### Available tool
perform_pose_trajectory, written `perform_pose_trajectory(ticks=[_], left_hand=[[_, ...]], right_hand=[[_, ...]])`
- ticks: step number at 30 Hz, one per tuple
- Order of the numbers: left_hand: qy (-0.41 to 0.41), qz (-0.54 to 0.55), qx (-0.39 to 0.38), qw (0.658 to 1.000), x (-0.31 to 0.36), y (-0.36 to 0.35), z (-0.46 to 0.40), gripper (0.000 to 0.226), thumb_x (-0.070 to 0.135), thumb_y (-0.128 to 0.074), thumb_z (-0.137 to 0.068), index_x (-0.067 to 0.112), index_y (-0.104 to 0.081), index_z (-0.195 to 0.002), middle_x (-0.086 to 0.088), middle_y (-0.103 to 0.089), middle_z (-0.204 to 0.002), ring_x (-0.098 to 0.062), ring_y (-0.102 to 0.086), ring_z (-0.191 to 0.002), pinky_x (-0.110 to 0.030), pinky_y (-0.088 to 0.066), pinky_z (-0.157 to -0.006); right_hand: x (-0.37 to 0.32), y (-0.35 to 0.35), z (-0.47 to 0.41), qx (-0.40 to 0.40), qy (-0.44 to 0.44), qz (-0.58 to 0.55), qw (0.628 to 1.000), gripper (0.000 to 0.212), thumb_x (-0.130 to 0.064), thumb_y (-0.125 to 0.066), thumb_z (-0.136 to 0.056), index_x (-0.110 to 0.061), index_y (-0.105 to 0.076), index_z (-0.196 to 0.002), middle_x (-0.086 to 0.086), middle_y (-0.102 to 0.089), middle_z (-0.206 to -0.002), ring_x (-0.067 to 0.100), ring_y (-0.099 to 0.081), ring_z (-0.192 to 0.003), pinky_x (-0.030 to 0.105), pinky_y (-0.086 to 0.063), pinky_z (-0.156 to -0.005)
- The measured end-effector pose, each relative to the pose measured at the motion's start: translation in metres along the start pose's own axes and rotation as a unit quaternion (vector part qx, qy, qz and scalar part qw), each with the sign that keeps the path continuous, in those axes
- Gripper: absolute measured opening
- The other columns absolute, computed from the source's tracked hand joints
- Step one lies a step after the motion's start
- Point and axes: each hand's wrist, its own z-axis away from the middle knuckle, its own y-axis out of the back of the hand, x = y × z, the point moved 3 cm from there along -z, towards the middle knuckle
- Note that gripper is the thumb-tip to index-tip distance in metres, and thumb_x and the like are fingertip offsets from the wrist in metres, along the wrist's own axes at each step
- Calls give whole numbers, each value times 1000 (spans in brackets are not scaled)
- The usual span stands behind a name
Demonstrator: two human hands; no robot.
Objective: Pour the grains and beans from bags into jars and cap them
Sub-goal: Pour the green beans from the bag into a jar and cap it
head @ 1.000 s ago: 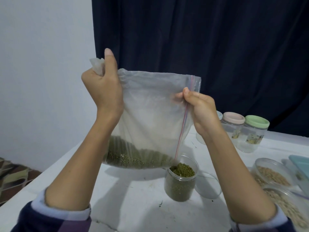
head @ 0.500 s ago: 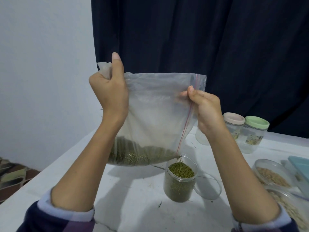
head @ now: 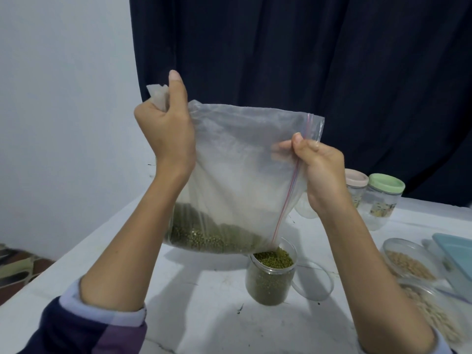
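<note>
The clear zip-top plastic bag of green beans had dipped again, its lower corner back at the mouth of the nearly full clear jar. The left hand gripped a bunched corner, the right hand pinched the zip edge; capping seemed near.

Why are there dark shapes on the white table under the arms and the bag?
Head view: those are soft shadows on the white table, cast by the clear zip bag of green beans and the left hand and right hand holding it; the clear jar of green beans stays sharp, while the frame edges bend from the wide lens.
</note>
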Motion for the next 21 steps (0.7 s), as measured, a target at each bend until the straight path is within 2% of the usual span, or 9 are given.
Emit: perform_pose_trajectory(ticks=[3,7,12,15,17,19,21], left_hand=[[-1,-4,-1,1000,0,0,-3,71,12,-53,-96,30,-20,-36,18,-19,-36,-4,-21,-36,-13,-22,-43],[-10,-15,-13,1000,1,-1,-5,73,13,-52,-96,29,-23,-31,17,-20,-36,-5,-21,-37,-14,-21,-43],[-19,-12,-5,1000,2,3,-7,66,14,-54,-95,30,-19,-41,17,-18,-39,-5,-19,-40,-16,-21,-44],[-29,-8,3,1000,3,6,-8,58,14,-54,-94,23,-16,-52,17,-18,-41,-4,-19,-42,-17,-21,-45],[-37,-11,2,999,5,7,-10,58,14,-54,-94,24,-17,-50,17,-19,-41,-4,-19,-42,-17,-20,-45],[-40,-12,6,999,7,9,-10,62,14,-54,-94,28,-19,-45,18,-20,-39,-3,-20,-40,-16,-21,-44],[-44,-15,3,999,9,10,-11,67,14,-54,-95,32,-21,-40,18,-21,-38,-3,-22,-38,-15,-22,-44]], right_hand=[[0,3,2,-7,-8,-5,1000,25,-16,-56,-95,-1,-72,-83,12,-74,-87,25,-70,-87,30,-54,-88],[2,1,3,-12,-15,-22,1000,25,-16,-56,-95,-5,-73,-80,12,-75,-87,26,-70,-89,31,-54,-89],[2,-5,2,-12,-14,-9,1000,26,-17,-57,-95,-9,-74,-77,6,-75,-84,17,-70,-88,29,-52,-91],[2,-12,3,-26,-17,-20,999,26,-16,-56,-95,-8,-73,-77,5,-75,-81,15,-70,-84,24,-53,-84],[3,-12,1,-14,-16,-24,999,25,-17,-56,-95,-7,-72,-78,4,-75,-82,12,-70,-82,21,-53,-81],[5,-14,-1,-33,-16,-15,999,26,-18,-55,-96,-7,-73,-80,6,-75,-86,14,-69,-86,24,-51,-86],[5,-17,-2,-37,-20,-23,999,26,-17,-55,-96,-6,-73,-80,5,-75,-85,14,-69,-86,23,-52,-85]])
